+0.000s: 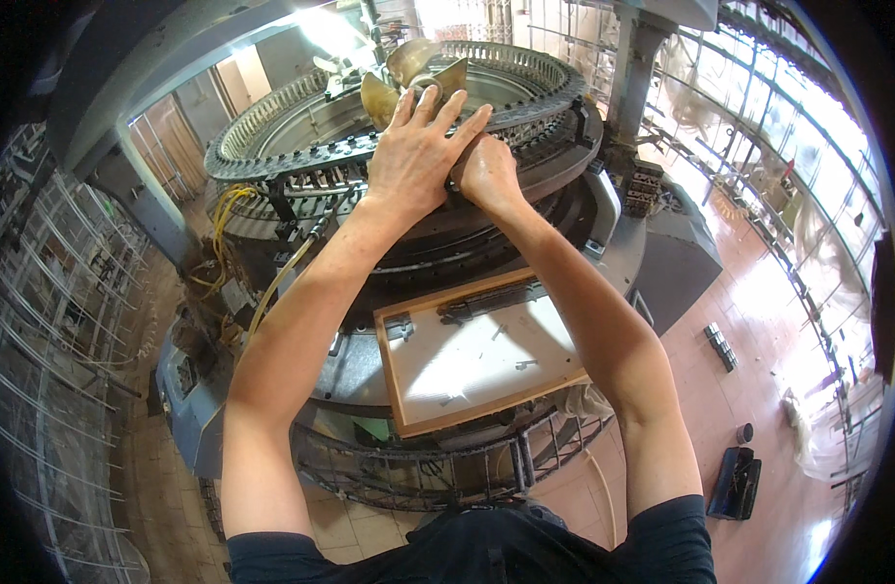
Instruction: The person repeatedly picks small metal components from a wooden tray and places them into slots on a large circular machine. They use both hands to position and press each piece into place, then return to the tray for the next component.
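Note:
Both my arms reach forward to the near rim of a large circular knitting machine (pixel 301 159). My left hand (pixel 415 156) lies over the rim, its fingers stretched out and slightly apart. Right against it, my right hand (pixel 488 175) is closed, fingers curled in toward the machine; whatever it grips is hidden behind the knuckles. Just beyond the fingertips is a brass-coloured fan blade (pixel 377 97). Below my forearms a wood-framed tray (pixel 401 389) with a white bottom rests on the machine. It carries dark metal strips (pixel 491 302) and several small metal pieces.
Yellow tubes (pixel 235 209) hang at the machine's left side. A grey pillar (pixel 634 78) rises at the right. On the tiled floor to the right lie an open dark case (pixel 734 484) and a metal part (pixel 720 347). Wire racks (pixel 68 321) stand along both sides.

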